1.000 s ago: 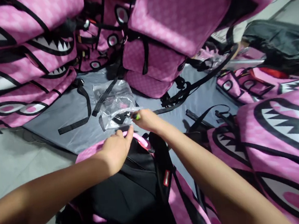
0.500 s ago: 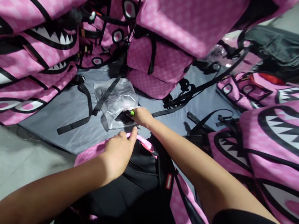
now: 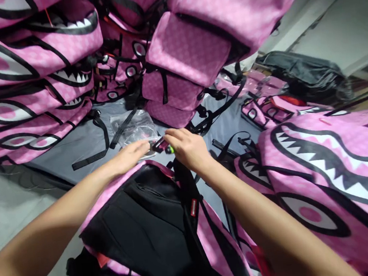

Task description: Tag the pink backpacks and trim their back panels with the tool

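A pink backpack with a black back panel (image 3: pixel 142 213) stands close in front of me, its top edge below my hands. My right hand (image 3: pixel 188 148) is closed around a small tool with a bright green end (image 3: pixel 170 149); a dark piece juts out beside its fingertips. My left hand (image 3: pixel 134 154) reaches over the top edge of the backpack, its fingertips close to the dark piece; whether they grip anything is hidden. Just beyond both hands a clear plastic bag (image 3: pixel 133 128) lies on the grey surface (image 3: pixel 55 148).
Pink backpacks with eyes and teeth are stacked at the left (image 3: pixel 4 107). Pink checked bags (image 3: pixel 193 44) pile up at the back middle. More shark-faced backpacks (image 3: pixel 333 161) fill the right side. Black straps (image 3: pixel 106 138) trail over the surface. A dark wrapped bundle (image 3: pixel 303 73) lies at the back right.
My right hand has lifted off the plastic bag with the green-ended tool. My left hand has moved forward, over the backpack's top edge. The view has shifted, showing more of the right side.
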Motion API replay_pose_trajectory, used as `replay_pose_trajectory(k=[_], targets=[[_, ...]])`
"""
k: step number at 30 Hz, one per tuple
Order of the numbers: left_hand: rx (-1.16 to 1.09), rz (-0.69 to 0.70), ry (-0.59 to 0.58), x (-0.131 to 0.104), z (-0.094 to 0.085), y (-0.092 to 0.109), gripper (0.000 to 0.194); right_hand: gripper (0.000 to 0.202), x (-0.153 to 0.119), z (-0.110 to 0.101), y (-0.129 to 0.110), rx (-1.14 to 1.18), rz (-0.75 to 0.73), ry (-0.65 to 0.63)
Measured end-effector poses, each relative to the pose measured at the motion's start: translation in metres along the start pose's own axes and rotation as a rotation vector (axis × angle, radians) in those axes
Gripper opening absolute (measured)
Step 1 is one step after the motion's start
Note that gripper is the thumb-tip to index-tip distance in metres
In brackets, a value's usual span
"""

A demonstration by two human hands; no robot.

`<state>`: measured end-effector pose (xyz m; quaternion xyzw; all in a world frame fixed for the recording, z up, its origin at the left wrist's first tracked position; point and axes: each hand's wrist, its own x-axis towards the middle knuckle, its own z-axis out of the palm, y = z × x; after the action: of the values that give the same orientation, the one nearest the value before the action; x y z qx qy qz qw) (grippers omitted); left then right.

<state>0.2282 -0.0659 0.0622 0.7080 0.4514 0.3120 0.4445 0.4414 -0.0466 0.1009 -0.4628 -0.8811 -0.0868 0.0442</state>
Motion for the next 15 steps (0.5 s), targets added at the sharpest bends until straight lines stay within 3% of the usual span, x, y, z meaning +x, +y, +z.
replay_pose_trajectory(k=[1,3,5,7,9,11,13,15], targets=[[-0.128,0.007,0.045,-0.001,-0.002,0.003,0.051,0.038,-0.012,-0.005,-0.008,0.049,-0.079,0.083],[-0.301,-0.007,0.002,-0.007,0.000,0.010,0.055,0.033,-0.033,-0.008,-0.022,0.184,-0.159,0.202],[-0.379,-0.029,0.000,-0.015,0.008,0.019,0.047,0.030,-0.049,-0.007,-0.033,0.361,-0.052,0.334],[-0.381,-0.038,0.121,-0.024,0.019,0.026,0.032,0.032,-0.061,-0.005,-0.042,0.611,0.179,0.453],[-0.350,-0.035,0.232,-0.032,0.030,0.032,0.028,0.031,-0.069,-0.004,-0.051,0.884,0.338,0.436],[-0.342,-0.017,0.228,-0.041,0.038,0.033,0.026,0.024,-0.076,-0.004,-0.059,1.036,0.380,0.330],[-0.338,0.009,0.197,-0.052,0.041,0.030,0.024,0.022,-0.082,-0.003,-0.061,1.020,0.400,0.270],[-0.231,0.032,0.237,-0.066,0.037,0.019,0.027,0.022,-0.087,-0.001,-0.059,0.901,0.435,0.217]])
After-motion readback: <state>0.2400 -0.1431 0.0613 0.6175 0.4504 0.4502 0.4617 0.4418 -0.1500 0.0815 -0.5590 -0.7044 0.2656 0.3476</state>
